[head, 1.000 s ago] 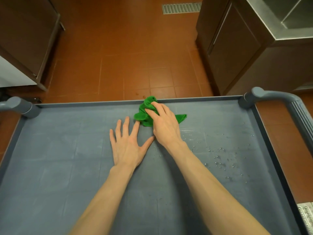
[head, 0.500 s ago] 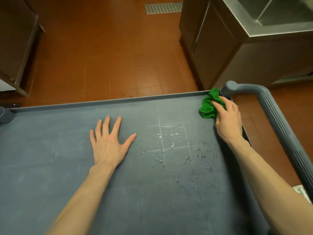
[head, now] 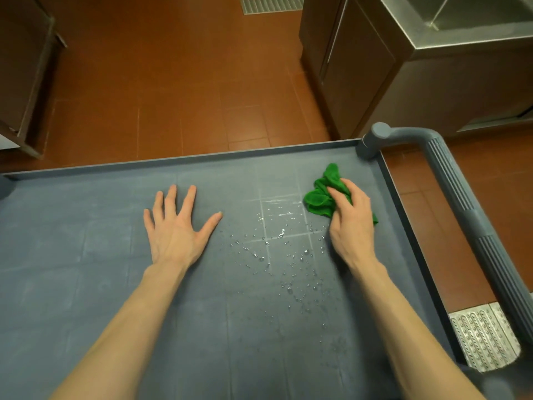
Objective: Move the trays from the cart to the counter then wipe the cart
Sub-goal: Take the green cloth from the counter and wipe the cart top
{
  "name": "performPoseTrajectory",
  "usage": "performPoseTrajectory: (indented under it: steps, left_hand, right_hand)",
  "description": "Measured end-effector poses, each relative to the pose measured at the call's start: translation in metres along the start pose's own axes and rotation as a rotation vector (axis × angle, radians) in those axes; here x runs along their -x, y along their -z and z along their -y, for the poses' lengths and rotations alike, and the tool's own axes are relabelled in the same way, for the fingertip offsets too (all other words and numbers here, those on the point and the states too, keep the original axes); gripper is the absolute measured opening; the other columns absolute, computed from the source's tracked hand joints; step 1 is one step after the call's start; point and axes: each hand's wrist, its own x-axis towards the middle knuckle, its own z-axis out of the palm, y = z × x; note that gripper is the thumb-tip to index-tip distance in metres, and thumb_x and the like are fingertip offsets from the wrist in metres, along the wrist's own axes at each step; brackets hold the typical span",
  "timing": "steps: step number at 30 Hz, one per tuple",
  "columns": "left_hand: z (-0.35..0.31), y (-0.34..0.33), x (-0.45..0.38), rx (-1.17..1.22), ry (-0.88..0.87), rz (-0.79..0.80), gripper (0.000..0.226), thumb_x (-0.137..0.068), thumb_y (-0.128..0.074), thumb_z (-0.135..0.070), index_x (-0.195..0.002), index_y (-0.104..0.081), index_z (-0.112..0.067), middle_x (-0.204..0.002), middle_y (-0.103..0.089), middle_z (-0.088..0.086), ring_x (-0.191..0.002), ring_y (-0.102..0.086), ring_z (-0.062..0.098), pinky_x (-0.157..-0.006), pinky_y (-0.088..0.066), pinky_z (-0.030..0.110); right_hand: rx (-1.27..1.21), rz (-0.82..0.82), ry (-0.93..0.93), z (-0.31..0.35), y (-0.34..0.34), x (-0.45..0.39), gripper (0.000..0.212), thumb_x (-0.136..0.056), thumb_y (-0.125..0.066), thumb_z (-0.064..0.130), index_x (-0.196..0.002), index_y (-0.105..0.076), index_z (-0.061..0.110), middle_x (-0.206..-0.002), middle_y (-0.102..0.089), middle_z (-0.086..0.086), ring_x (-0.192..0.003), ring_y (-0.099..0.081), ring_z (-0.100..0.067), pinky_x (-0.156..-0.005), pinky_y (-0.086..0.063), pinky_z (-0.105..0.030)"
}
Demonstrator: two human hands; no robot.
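Note:
The grey cart top (head: 86, 284) fills the lower view, with a raised rim and no trays on it. My right hand (head: 350, 223) grips a crumpled green cloth (head: 320, 197) and presses it on the cart near the far right corner. My left hand (head: 176, 226) lies flat on the cart surface, fingers spread, holding nothing. Water droplets (head: 277, 255) speckle the surface between and below my hands.
The cart's grey ribbed handle (head: 458, 203) runs along the right side. A steel counter with a sink (head: 461, 21) and dark cabinet (head: 354, 70) stands at the back right. Another cabinet (head: 23, 67) is at the far left. Red tile floor (head: 173, 82) with a drain grate (head: 271, 4) lies beyond.
My right hand swept the cloth from the cart's middle to the far right corner, then pulled it a little back toward me. My left hand stayed flat on the cart.

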Motion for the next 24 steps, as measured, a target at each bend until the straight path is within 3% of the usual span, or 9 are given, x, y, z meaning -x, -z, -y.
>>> performPoseTrajectory:
  steps: [8,13,15,18,24]
  left_hand:
    - [-0.013,-0.006,0.02,-0.003,-0.016,0.019,0.071,-0.102,-0.038,-0.067,-0.164,-0.025,-0.036,-0.175,-0.014,0.008,-0.161,-0.006,0.036,-0.127,-0.007,0.061]
    - [-0.016,-0.011,0.051,-0.005,-0.107,-0.006,0.066,-0.1,-0.059,-0.047,-0.161,-0.039,-0.03,-0.17,-0.029,0.013,-0.157,-0.022,0.041,-0.125,-0.019,0.061]
    - [-0.014,-0.012,0.061,-0.004,-0.14,0.002,0.063,-0.099,-0.06,-0.041,-0.158,-0.043,-0.028,-0.167,-0.035,0.015,-0.155,-0.029,0.041,-0.123,-0.025,0.06]
    - [-0.014,-0.01,0.071,-0.006,-0.169,-0.015,0.064,-0.096,-0.047,-0.047,-0.155,-0.048,-0.025,-0.164,-0.041,0.015,-0.151,-0.036,0.04,-0.12,-0.031,0.058]
    - [-0.029,-0.016,0.083,0.04,-0.158,-0.048,0.061,-0.101,-0.043,-0.053,-0.153,-0.051,-0.022,-0.163,-0.042,0.015,-0.151,-0.036,0.037,-0.122,-0.03,0.056]
  right_hand:
    - [-0.089,0.091,0.098,0.088,-0.038,0.047,0.032,-0.096,-0.061,0.018,-0.127,-0.071,0.016,-0.147,-0.054,-0.011,-0.13,-0.05,-0.032,-0.112,-0.039,-0.04]
    - [-0.142,0.179,0.183,0.125,-0.05,0.065,0.031,-0.1,-0.058,0.027,-0.128,-0.069,0.02,-0.147,-0.053,-0.004,-0.131,-0.05,-0.028,-0.107,-0.043,-0.041]
    - [-0.154,0.209,0.22,0.129,-0.05,0.074,0.03,-0.1,-0.059,0.027,-0.127,-0.069,0.021,-0.146,-0.054,-0.002,-0.13,-0.051,-0.025,-0.105,-0.044,-0.039]
    - [-0.172,0.197,0.198,0.121,-0.041,0.083,0.027,-0.097,-0.063,0.021,-0.123,-0.07,0.019,-0.146,-0.055,0.0,-0.129,-0.052,-0.023,-0.105,-0.045,-0.036]
    - [-0.122,0.09,0.048,0.078,-0.01,0.096,0.025,-0.097,-0.064,0.014,-0.121,-0.07,0.016,-0.144,-0.055,-0.001,-0.126,-0.052,-0.023,-0.103,-0.046,-0.035]
